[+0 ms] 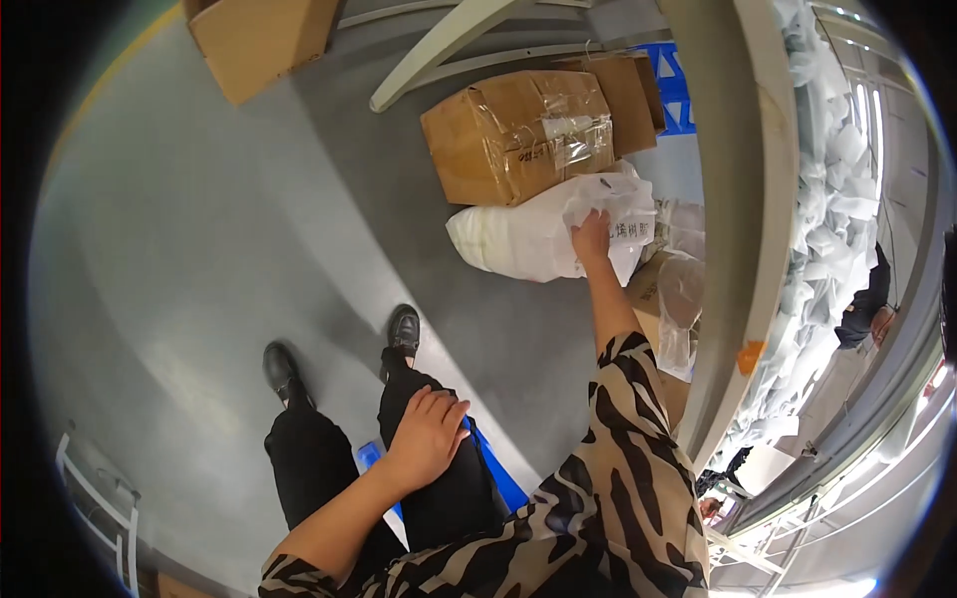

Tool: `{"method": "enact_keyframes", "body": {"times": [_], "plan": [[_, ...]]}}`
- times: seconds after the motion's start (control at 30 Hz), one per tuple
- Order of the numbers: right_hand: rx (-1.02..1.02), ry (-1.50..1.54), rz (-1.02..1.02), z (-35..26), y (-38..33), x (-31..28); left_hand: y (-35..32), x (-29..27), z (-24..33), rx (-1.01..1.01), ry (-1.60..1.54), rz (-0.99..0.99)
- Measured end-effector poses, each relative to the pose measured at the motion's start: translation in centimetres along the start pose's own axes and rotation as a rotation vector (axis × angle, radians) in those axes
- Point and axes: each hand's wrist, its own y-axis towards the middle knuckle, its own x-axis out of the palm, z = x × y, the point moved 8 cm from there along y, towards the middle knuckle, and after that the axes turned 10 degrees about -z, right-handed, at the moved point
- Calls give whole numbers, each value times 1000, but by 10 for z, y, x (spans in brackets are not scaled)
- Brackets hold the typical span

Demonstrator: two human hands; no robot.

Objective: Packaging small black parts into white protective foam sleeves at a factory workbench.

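My left hand [427, 437] lies flat on my thigh near the knee, fingers stretched out, holding nothing. Reaching forward and to the right, my right hand [592, 237] is at a white sack [518, 234] lying on the floor. Its fingers are curled in on the translucent plastic bag [608, 194] at the sack's right part; the fingertips are partly hidden in the plastic. Dark print shows on the sack beside the hand. Just beyond it stands a taped brown cardboard box [488, 135], touching or nearly touching the sack.
An open cardboard box [630, 100] and a blue crate [673, 85] stand behind. A pale table edge [733, 249] runs along my right, with many whitish plastic pieces [817, 229] on top. Another carton [264, 45] is far left. A curved pale metal leg [439, 50] crosses the floor.
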Motion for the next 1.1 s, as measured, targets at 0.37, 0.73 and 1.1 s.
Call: {"method": "enact_keyframes", "body": {"times": [0.37, 0.73, 1.1], "plan": [[196, -258, -13, 40, 61, 18, 51, -9, -28, -32, 53, -48], [223, -214, 50, 45, 56, -24, 76, -9, -47, -40, 69, -23], [241, -345, -143, 92, 107, -2, 93, -20, -52, -10, 48, 32]]}}
